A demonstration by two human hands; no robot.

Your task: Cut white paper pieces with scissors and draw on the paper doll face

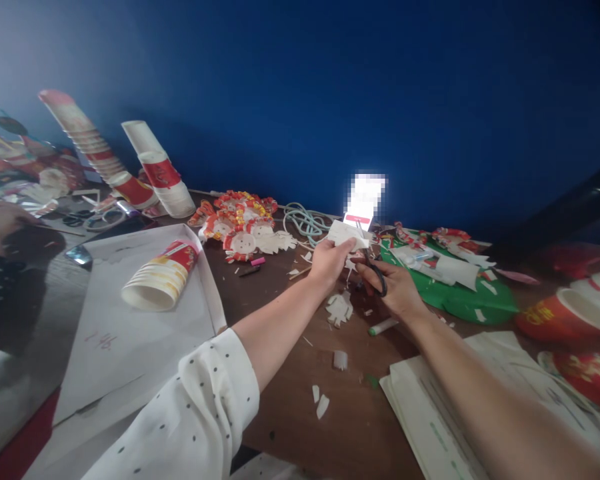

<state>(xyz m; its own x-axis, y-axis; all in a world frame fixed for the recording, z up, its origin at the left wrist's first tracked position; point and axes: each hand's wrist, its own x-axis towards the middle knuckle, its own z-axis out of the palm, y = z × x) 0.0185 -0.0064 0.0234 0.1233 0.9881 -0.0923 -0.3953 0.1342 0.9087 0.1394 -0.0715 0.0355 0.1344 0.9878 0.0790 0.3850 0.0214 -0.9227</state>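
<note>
My left hand (333, 261) pinches a piece of white paper (347, 233) above the back of the brown table. Close beside it, my right hand (397, 290) is closed around the dark handles of a pair of scissors (380, 279), whose blades reach up at the paper. Below my hands lies a white cut-out with a jagged edge (340, 309). Farther left is a pile of red, yellow and white paper-cup crafts (243, 230), some with button-like faces. Just behind the paper stands a phone with a bright, blurred screen (365, 200).
A white box lid (100, 360) holds stacked paper cups (163, 277) on the left. Taller cup stacks (165, 183) lean near the blue wall. To the right are a green sheet (450, 297) with scraps, white papers (430, 407) and red cups (570, 313). Another person's arm (10, 233) is at far left.
</note>
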